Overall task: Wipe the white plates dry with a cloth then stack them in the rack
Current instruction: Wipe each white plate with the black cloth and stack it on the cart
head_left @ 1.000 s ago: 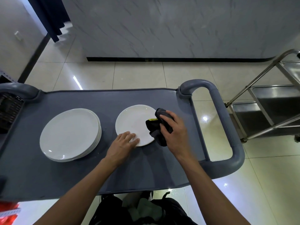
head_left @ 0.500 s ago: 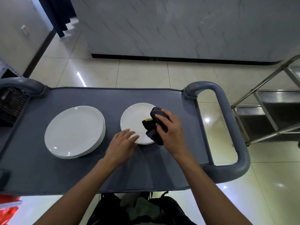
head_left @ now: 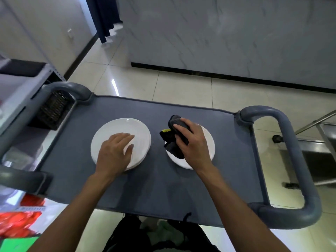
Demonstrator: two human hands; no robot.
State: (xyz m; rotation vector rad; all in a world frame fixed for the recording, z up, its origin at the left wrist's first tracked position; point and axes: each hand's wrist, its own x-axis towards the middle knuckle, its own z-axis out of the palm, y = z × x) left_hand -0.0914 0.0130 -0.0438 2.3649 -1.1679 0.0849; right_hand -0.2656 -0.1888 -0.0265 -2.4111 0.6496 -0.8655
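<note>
Left hand [head_left: 116, 153], fingers straight and loosely spread, palm down over the stack of round white ceramic plates [head_left: 127, 128] on the left part of the grey plastic cart top [head_left: 181, 188], serving as the counter. Whether pressing on the top plate or just above it: cannot tell. Several plate rims visible at the stack's right edge, exact count unclear.

Right hand [head_left: 190, 142], fingers curled around a bunched dark grey cloth [head_left: 171, 140] with a small yellow tag, cloth held down on the left part of a single round white ceramic plate [head_left: 209, 142]. Single plate flat on the counter, right of the stack, apart from it with a strip of grey surface between. Part of the cloth hanging past the plate's left rim.

Beyond the counter's left end, below the rounded grey cart handle [head_left: 69, 88], a dark woven or mesh basket [head_left: 52, 110]; contents not discernible. Further left, a blurred shelf [head_left: 20, 88] with a dark tray on top. At the counter's right end, a looped grey plastic handle [head_left: 294, 160], and past it part of a stainless steel trolley [head_left: 318, 151] with empty-looking metal shelves, only partly in view. At lower left, blurred red and green packaging [head_left: 16, 224]. Glossy cream floor tiles [head_left: 181, 88] and a pale marbled wall [head_left: 218, 33] behind.
</note>
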